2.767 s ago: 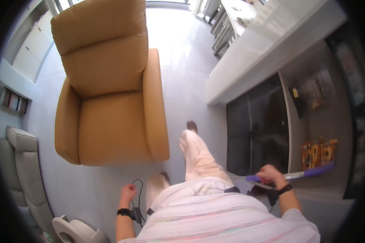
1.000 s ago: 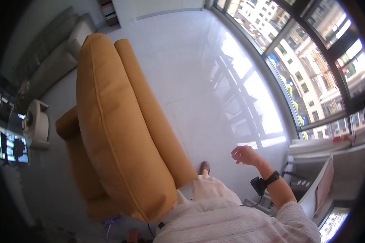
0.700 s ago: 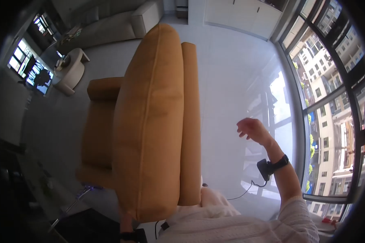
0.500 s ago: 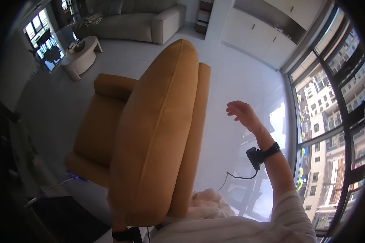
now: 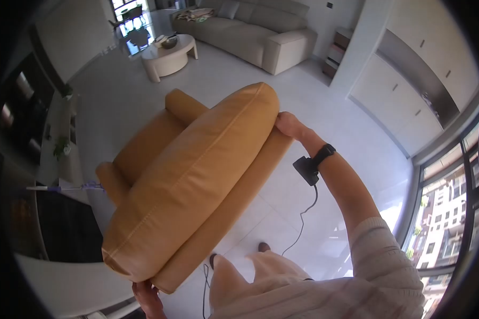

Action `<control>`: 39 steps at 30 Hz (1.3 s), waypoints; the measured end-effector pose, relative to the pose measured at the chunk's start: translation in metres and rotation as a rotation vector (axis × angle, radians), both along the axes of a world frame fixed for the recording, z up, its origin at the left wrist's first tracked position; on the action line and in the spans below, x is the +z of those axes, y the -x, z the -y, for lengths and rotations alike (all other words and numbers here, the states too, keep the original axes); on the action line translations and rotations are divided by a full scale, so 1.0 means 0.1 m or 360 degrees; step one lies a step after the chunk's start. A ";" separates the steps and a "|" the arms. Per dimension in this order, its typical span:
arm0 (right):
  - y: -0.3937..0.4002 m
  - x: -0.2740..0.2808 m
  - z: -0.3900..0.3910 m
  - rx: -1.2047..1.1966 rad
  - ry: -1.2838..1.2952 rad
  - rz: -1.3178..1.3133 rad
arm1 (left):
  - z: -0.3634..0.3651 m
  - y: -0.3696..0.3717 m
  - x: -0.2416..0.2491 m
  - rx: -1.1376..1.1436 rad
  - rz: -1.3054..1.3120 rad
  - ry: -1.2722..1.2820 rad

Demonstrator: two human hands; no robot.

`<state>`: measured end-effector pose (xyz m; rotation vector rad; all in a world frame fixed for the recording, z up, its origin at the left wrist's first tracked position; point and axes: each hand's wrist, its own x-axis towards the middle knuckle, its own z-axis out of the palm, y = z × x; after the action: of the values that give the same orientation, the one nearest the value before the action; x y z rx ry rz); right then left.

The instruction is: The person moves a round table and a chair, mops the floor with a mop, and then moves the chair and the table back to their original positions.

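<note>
An orange-tan armchair [image 5: 197, 181] stands in front of me, seen from behind its thick back cushion. My right hand [image 5: 290, 126] grips the upper right end of its back, with the fingers tucked between cushion and frame. At the lower left end of the back, my left hand [image 5: 148, 299] holds the bottom corner, its fingertips curled at the edge. A black device [image 5: 307, 169] with a cable is strapped to my right wrist.
A grey sofa [image 5: 282, 49] and a round-ended cream coffee table [image 5: 167, 59] stand beyond the chair. White cabinets [image 5: 391, 87] line the right wall, near tall windows [image 5: 442, 212]. A low console with a plant [image 5: 62, 148] is at left.
My right hand has come from the open air onto the chair's back. The view has turned, and the chair now appears more slanted and lower. My left hand stays at its lower end.
</note>
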<state>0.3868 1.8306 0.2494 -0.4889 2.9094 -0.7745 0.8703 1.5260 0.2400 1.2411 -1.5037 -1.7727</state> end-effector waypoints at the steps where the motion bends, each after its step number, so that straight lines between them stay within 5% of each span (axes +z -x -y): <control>1: 0.05 -0.07 0.05 0.0126 0.0099 0.0076 | -0.19 -0.07 0.06 0.0073 -0.0099 -0.0177; 3: 0.07 -0.19 0.04 0.0139 0.0172 0.0085 | -0.35 -0.01 0.15 0.0058 -0.0201 -0.0181; 5: 0.11 -0.29 -0.03 0.0124 0.0244 0.0069 | -0.50 0.15 0.03 0.0011 -0.0122 0.0391; 7: 0.11 -0.35 -0.06 0.0379 -0.0094 -0.0341 | -0.59 0.24 0.04 0.0075 -0.0159 0.0353; 15: -0.10 -0.33 -0.17 0.0615 -0.0295 -0.0496 | -0.57 0.16 -0.04 0.0194 -0.0216 0.0368; 17: -0.34 -0.29 -0.21 0.0073 0.0172 -0.0141 | -0.54 0.12 0.00 0.0209 -0.0227 0.0350; 39: -3.38 -0.22 -0.55 -0.0524 0.0279 -0.0315 | 1.00 -0.45 -0.02 -0.0106 -0.0212 0.0507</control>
<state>0.7249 1.8856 0.2275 -0.1001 3.1680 -1.0870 0.9154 1.4259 0.2381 0.9078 -1.6853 -1.5460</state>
